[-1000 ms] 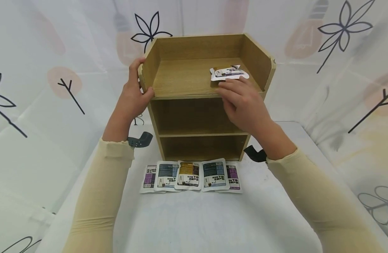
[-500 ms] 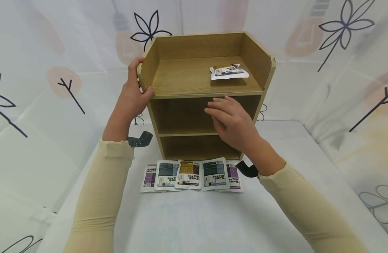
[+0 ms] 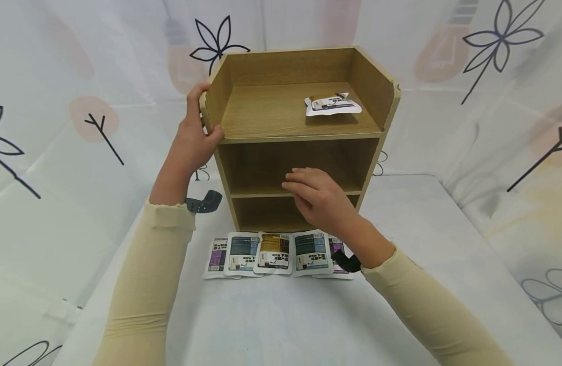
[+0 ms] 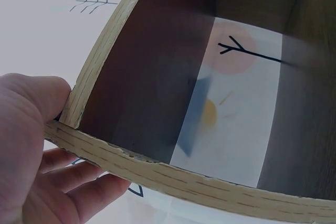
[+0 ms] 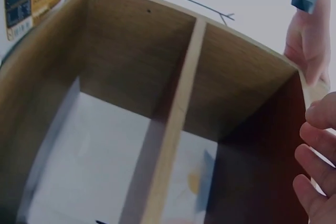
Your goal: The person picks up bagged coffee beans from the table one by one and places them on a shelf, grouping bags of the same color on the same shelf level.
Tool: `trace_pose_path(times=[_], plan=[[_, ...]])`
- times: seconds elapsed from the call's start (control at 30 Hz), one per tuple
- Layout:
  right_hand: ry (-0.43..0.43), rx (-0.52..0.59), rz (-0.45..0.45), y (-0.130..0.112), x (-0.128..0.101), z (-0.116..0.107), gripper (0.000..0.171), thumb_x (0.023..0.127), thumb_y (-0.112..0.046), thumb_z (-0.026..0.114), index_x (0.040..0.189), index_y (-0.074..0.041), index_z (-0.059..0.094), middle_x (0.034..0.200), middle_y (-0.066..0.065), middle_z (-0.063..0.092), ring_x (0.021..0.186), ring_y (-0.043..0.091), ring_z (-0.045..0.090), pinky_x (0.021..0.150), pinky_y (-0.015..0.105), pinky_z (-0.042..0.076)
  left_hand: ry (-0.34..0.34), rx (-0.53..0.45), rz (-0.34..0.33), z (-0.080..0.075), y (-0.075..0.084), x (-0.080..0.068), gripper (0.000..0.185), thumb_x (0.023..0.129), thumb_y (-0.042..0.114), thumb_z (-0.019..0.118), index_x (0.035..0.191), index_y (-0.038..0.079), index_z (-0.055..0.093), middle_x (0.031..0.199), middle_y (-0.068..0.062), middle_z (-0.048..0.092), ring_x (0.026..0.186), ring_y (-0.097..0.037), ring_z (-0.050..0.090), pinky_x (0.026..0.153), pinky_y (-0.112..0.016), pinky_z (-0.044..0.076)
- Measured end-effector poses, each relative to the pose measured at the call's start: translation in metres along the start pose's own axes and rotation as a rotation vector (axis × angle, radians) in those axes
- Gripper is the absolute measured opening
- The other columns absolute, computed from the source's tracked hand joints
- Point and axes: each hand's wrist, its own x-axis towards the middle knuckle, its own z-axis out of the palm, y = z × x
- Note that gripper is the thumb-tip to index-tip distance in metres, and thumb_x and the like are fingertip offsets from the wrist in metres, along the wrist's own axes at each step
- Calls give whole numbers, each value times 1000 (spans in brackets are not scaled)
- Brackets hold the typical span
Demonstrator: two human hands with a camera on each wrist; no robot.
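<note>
Gripping the shelf (image 3: 299, 137) at its top-left front corner, the left hand (image 3: 194, 140) is wrapping its thumb over the side wall's edge, fingers curled round the outside. Right hand (image 3: 319, 198) is hovering in front of the middle shelf board, fingers loosely extended, holding nothing. One packet (image 3: 332, 104) is lying flat on the top tier, right side, near the wall. Five packets (image 3: 273, 254) are lying in an overlapping row on the table (image 3: 271, 325), just in front of the shelf's base.
</note>
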Motion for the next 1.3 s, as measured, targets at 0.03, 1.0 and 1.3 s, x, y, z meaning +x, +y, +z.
trace_pose_path(times=[0.03,1.0,1.3], plan=[[-8,4,2,-1,-1,2,31,81,-3,73,112,-5,70,116,13,69,118,30,61,102,43,48,-1,-1,0,0,0,0,73,92,16,46,139,56,6,151,-12,32,127,-32,48,95,-52,49],[-281,43,6,-15,-34,57,32,83,-11,72,115,-14,71,126,10,63,123,27,56,102,41,47,4,-5,-16,1,1,0,74,92,16,45,137,60,6,150,-12,33,125,-32,49,96,-50,49],[-549,78,127,-22,-40,70,38,89,-23,69,126,-20,64,139,6,55,135,27,46,110,43,40,-3,-12,-19,1,1,0,74,92,15,45,136,60,5,151,-10,32,126,-33,48,96,-51,49]])
